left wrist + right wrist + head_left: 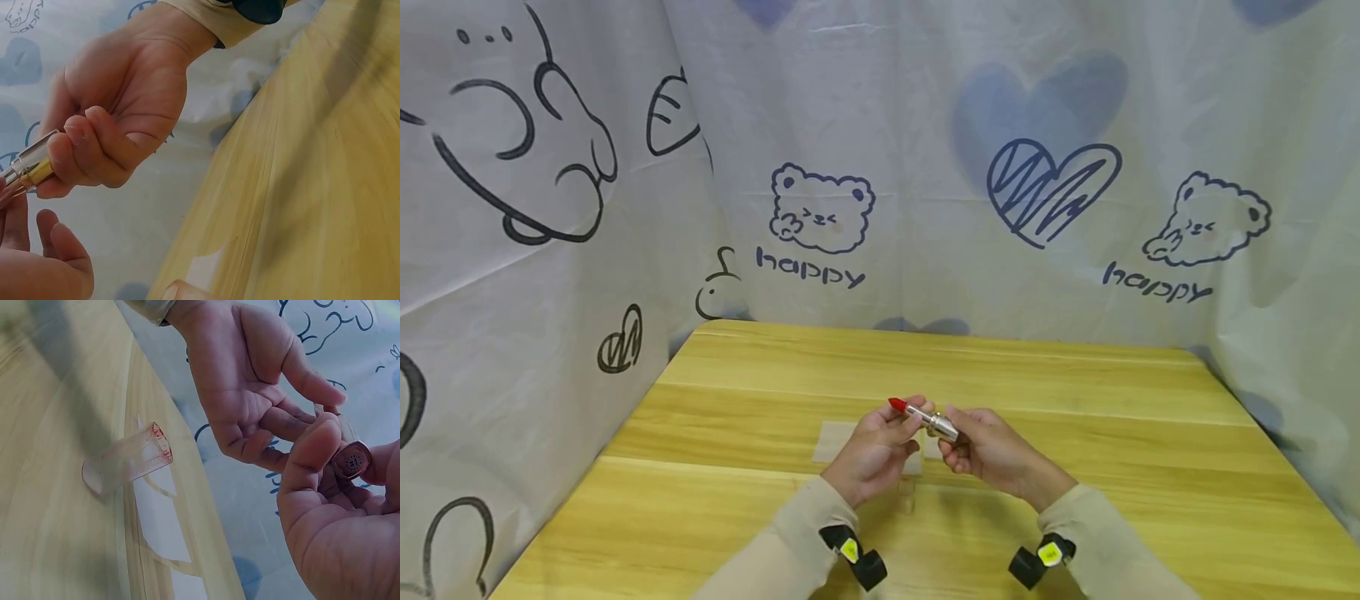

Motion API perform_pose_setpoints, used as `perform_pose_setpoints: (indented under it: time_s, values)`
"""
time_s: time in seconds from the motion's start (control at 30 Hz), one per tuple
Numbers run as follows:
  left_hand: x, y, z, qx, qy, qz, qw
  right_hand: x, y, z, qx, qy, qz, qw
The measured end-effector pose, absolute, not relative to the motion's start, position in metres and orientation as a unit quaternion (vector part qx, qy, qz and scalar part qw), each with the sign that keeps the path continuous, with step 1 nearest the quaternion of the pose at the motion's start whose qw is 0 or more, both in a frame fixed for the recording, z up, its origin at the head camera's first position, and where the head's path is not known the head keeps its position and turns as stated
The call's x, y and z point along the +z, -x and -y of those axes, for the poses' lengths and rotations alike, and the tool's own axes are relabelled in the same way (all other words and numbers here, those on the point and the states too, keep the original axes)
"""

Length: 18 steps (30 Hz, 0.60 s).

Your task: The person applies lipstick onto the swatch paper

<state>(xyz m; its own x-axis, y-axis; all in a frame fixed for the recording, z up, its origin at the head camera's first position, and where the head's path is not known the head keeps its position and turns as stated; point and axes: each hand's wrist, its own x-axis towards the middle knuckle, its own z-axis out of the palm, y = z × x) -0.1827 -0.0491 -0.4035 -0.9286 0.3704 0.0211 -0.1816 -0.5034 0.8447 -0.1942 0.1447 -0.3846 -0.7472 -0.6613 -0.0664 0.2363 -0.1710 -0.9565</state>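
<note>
A lipstick with a bare red tip and a shiny silver body is held between both hands, its tip toward the upper left. My right hand grips the base with thumb and curled fingers. The round end of that base, bearing a small label, shows in the right wrist view. My left hand pinches the body nearer the red tip, thumb in front and fingers behind. Below the hands, a clear pink-tinted cap stands on the table, faint in the head view.
White paper lies on the wooden table, partly behind the hands. A white curtain with drawn bears and hearts surrounds the table's back and sides. Both wrists carry small black cameras.
</note>
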Motion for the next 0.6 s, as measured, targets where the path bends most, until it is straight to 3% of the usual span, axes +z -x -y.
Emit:
perform_pose_setpoints:
  time_s: [0.6]
  values:
    - [-0.412, 0.193, 0.073, 0.828, -0.079, -0.538, 0.138, -0.386, 0.204, -0.148, -0.733, 0.161, -0.594, 0.291]
